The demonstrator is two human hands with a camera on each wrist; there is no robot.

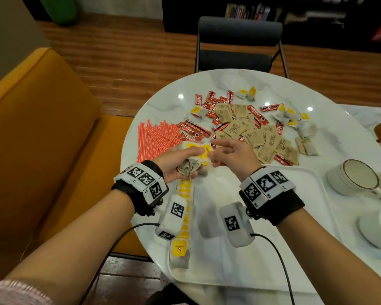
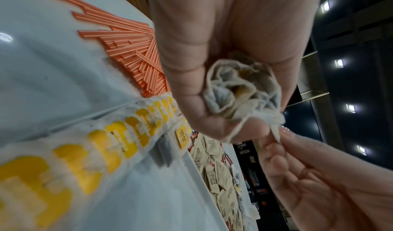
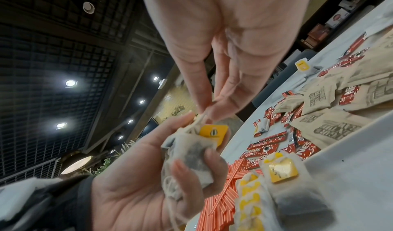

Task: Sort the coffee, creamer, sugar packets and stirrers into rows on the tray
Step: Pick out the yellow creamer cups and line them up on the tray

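Note:
My left hand [image 1: 183,158] grips a bunch of tea bags [image 1: 193,167] with yellow tags above the tray's far left corner. My right hand [image 1: 212,158] pinches the top corner of one tea bag in that bunch between thumb and forefinger [image 3: 219,107]. The bunch [image 3: 189,159] sits in the left palm [image 3: 132,192], and shows crumpled [image 2: 240,90] in the left wrist view. A row of tea bags [image 1: 183,230] lies along the left side of the white tray [image 1: 295,216]. On the table beyond lie orange stirrers [image 1: 156,139], red coffee sticks [image 1: 194,128] and brown sugar packets [image 1: 251,133].
More loose tea bags [image 1: 290,116] lie at the far right of the pile. White cups [image 1: 352,179] stand right of the tray. A dark chair [image 1: 238,45] stands behind the round table, and an orange sofa [image 1: 42,128] is on the left.

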